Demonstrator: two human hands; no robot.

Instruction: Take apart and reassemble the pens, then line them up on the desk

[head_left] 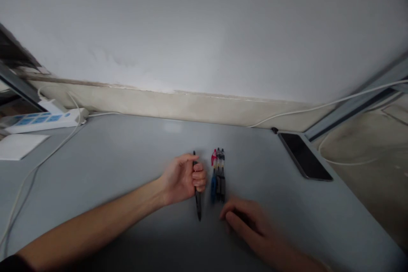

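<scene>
My left hand (pixel 183 178) is closed around a black pen (pixel 198 206), its wrist turned so the curled fingers show. The pen's narrow tip points toward me and its other end sticks out past the thumb. Just right of that hand, several pens (pixel 219 174) lie side by side on the desk; red and dark ends show at the far side, blue and black parts nearer me. My right hand (pixel 248 225), slightly blurred, is just below the near ends of these pens. Its fingers are loosely bent, the thumb a little apart from the index finger, and nothing shows between them.
The grey desk (pixel 140 144) runs back to a wall (pixel 204 42). A dark-screened phone (pixel 304 157) lies near the right edge. At the left are a white power strip (pixel 44 120), a white flat item (pixel 22 146) and a cable (pixel 41 162) trailing toward me.
</scene>
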